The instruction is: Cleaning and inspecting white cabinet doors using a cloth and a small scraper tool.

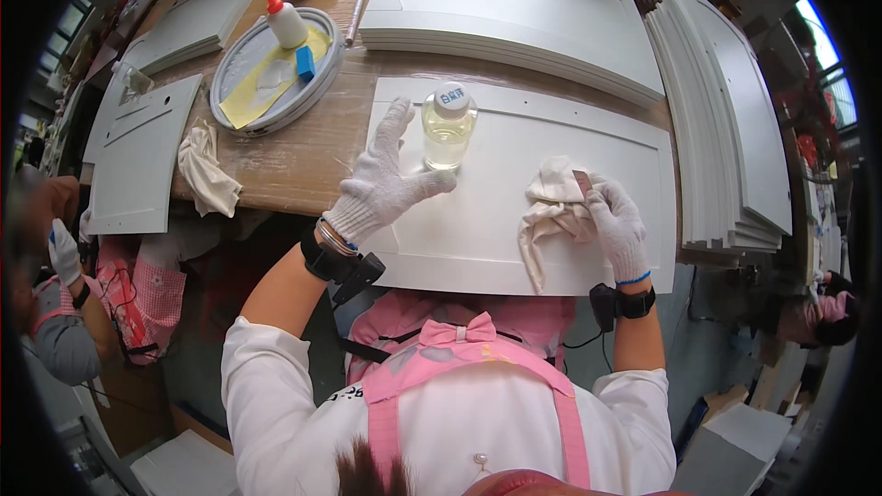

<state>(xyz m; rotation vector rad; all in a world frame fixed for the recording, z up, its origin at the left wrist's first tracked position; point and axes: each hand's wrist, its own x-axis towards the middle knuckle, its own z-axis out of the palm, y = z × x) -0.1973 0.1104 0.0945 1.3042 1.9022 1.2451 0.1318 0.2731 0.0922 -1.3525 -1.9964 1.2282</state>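
Note:
A white panel (514, 220) with small holes lies flat before me. On it stands a clear bottle (448, 133) of pale yellow liquid with a white cap. My left hand (390, 174), in a white knit glove, is open beside the bottle, thumb and fingers spread around its left side; I cannot tell whether the thumb touches it. In a matching glove, my right hand (619, 225) pinches a small flat reddish-brown piece (582, 182) at the panel's right. A crumpled cream cloth (554, 207) lies against these fingers; whether they also grip it is hidden.
Stacked white panels (514, 14) lie behind, and more panels (721, 119) lean at the right. A round lid (225, 64) at the left bears a red-tipped glue bottle (287, 26) and a blue block (304, 63). Another cloth (207, 170) hangs nearby. A person (69, 312) works at far left.

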